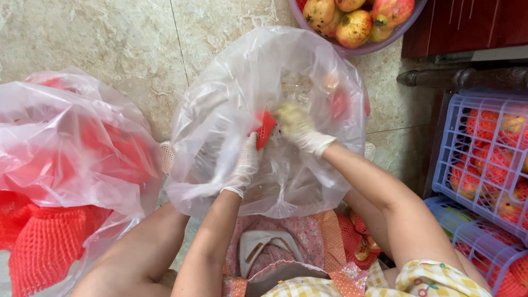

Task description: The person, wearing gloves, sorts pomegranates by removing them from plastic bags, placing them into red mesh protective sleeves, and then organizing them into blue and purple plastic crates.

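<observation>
A large clear plastic bag [236, 110], thin, crinkled and glossy, stands open at centre on a beige marbled tile floor [99, 38]. Both hands wear thin whitish disposable gloves. The left hand [247, 162] presses against the bag's film from the near side; its grip pinches a small red foam net sleeve [265, 129], soft, open-meshed and roughly rectangular, at the sleeve's lower edge. The right hand [297, 127] lies just beside the sleeve, fingers curled; the film blurs it, so whether its grip clasps anything cannot be told. Reddish shapes show dimly through the bag's far wall.

Left of the bag, a second clear plastic bag [66, 143] holds a bulk of red foam netting [41, 247], diamond-patterned. At top, a purple plastic basin [357, 50] contains round yellow-red pomegranates [355, 27]. At right, stacked lilac slatted plastic crates [467, 148] hold fruit wrapped in red netting.
</observation>
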